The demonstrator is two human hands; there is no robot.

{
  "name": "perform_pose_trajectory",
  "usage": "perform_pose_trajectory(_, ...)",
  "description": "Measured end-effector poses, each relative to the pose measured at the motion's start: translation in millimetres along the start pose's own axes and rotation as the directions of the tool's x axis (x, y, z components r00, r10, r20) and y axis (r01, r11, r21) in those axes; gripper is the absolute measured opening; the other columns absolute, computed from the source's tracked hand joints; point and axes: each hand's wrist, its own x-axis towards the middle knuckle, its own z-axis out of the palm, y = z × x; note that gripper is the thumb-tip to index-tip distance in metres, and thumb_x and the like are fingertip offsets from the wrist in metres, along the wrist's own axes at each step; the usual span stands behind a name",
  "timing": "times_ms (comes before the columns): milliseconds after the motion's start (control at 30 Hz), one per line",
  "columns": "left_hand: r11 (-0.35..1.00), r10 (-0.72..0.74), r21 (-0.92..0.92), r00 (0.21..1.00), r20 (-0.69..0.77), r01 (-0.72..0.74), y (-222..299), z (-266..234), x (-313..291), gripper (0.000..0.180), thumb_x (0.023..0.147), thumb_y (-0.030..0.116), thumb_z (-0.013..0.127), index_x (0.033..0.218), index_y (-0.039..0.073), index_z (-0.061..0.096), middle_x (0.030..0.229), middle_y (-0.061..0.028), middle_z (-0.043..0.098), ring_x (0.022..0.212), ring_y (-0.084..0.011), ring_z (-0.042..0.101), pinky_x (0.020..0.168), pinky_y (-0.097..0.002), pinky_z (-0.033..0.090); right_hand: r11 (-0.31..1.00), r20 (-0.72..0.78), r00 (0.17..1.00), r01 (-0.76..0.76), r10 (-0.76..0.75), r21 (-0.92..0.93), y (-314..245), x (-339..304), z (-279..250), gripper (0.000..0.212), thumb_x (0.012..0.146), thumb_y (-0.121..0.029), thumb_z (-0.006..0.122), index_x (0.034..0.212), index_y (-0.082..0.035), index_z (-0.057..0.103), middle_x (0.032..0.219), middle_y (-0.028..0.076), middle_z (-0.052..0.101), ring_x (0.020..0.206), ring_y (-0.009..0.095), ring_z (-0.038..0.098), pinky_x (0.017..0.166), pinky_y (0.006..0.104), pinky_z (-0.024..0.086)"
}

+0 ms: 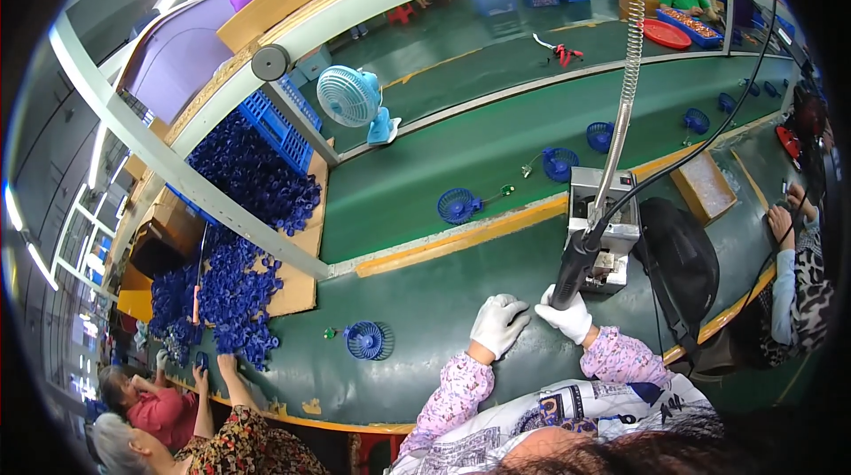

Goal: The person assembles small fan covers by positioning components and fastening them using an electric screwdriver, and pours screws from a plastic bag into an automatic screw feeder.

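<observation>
My left hand point(500, 326), in a white glove, rests on the dark green worktop with its fingers loosely bent; nothing shows in it. Close to its right is my right hand point(567, 317), also gloved in white. A black electric screwdriver point(578, 264) hangs from a coiled spring point(633, 50), its lower end overlapping my right hand. That overlap hides part of the fingers, so I cannot tell whether they grip it. Beyond the screwdriver stands a small metal machine point(612, 249). To the left of my hands lies a round blue fan guard point(364, 339) with a small green part point(331, 333) beside it.
Across the worktop runs a green conveyor point(399, 200) carrying several blue fan guards point(458, 206). Blue plastic parts point(235, 284) are heaped at left. A light-blue fan point(350, 96) stands behind. On the right are a black bag point(678, 258) and a cardboard box point(705, 187). Co-workers sit on both sides.
</observation>
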Motion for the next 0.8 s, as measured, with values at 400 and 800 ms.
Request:
perform_pose_trajectory(400, 1.000, 0.001, -0.011, 1.000, 0.003, -0.001, -0.9, -0.1, -0.7, 0.021, 0.076, 0.019, 0.065, 0.091, 0.005, 0.066, 0.089, -0.0123, 0.059, 0.086, -0.0306, 0.054, 0.078, -0.0386, 0.043, 0.993, -0.015, 0.993, -0.120, 0.120, 0.013, 4.4, -0.8, -3.6, 0.017, 0.073, -0.010, 0.074, 0.074, -0.005, 0.058, 0.068, -0.003, 0.055, 0.061, 0.007, 0.050, 0.057, 0.0244, 0.042)
perform_pose_trajectory(800, 1.000, 0.002, -0.020, 1.000, 0.003, -0.002, 0.1, 0.0, 2.3, 0.018, 0.076, 0.018, 0.066, 0.089, 0.005, 0.066, 0.084, -0.0117, 0.060, 0.083, -0.0302, 0.056, 0.075, -0.0385, 0.044, 1.000, -0.007, 1.000, 0.006, -0.006, -0.009, 2.2, 0.4, -1.3, 0.015, 0.077, -0.004, 0.067, 0.073, -0.007, 0.053, 0.057, -0.003, 0.047, 0.043, 0.005, 0.041, 0.040, 0.0202, 0.030)
